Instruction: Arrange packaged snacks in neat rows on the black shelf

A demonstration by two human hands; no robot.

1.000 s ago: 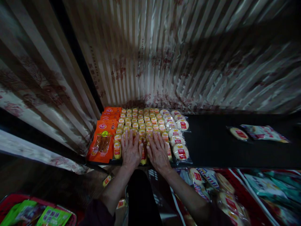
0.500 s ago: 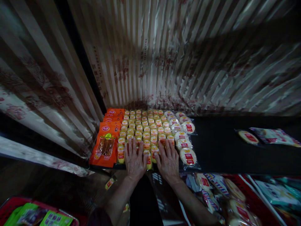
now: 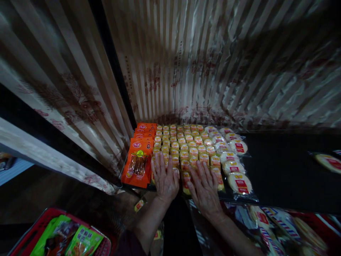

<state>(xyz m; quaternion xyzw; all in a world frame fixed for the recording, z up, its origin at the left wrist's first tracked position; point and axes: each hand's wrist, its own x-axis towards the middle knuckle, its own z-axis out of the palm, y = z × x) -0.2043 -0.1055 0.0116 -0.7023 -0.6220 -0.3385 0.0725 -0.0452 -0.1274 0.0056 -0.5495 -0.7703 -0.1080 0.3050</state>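
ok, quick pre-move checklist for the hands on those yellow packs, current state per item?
1. Left hand flat on the small yellow packs, palm down: ok.
2. Right hand flat on the front rows beside it, fingers spread: ok.
3. Either hand has a grip on a pack: not ok, both lie open on top.
4. Yellow packs in even rows on the black shelf: ok at the back; the front row under the hands, cannot tell.
5. Orange packs on the left stay apart from the left hand: cannot tell, the gap is dark.
6. Round white packs on the right lined up in a column: ok.
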